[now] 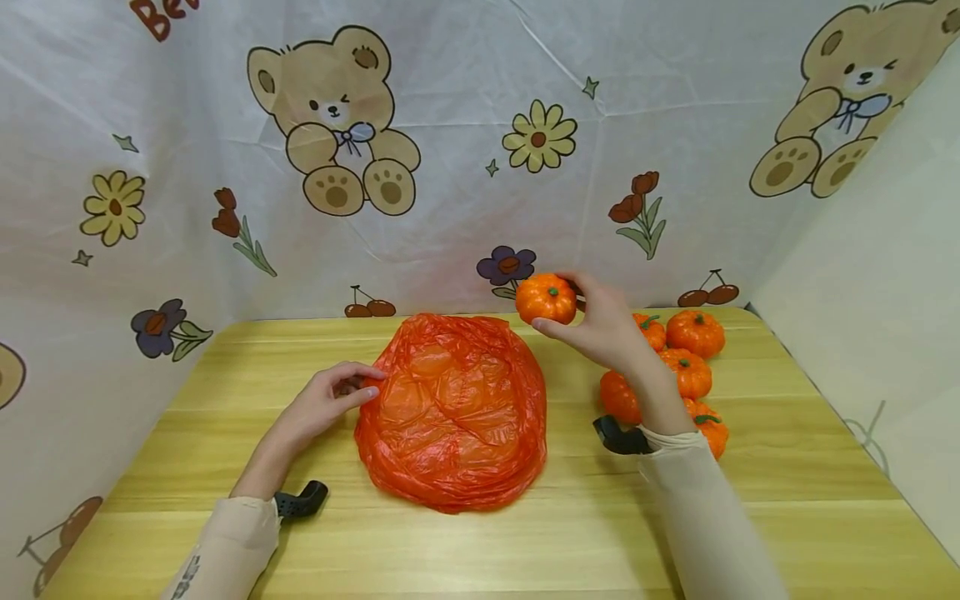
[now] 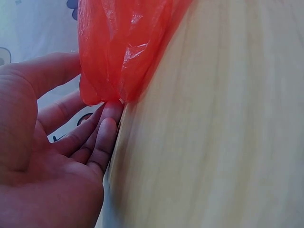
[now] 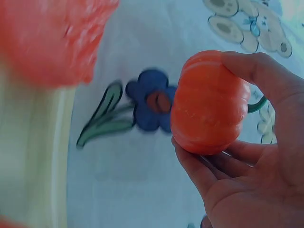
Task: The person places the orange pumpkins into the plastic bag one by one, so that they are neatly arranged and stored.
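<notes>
A small orange pumpkin (image 1: 542,300) with a green stem is held up above the back of the table by my right hand (image 1: 600,323). In the right wrist view, thumb and fingers grip this pumpkin (image 3: 209,107) from opposite sides. A thin red plastic bag (image 1: 457,417) sits mid-table, its rim spread wide and its film crumpled. At the bag's left side is my left hand (image 1: 326,404), fingers loosely bent. The left wrist view has its fingertips touching the lower edge of the bag (image 2: 128,47), with thumb and fingers apart.
Several more orange pumpkins (image 1: 696,333) are grouped at the right of the table (image 1: 795,492), partly hidden by my right forearm. Behind the table hangs a white cloth (image 1: 457,108) printed with bears and flowers. A plain pale wall (image 1: 877,292) stands at the right.
</notes>
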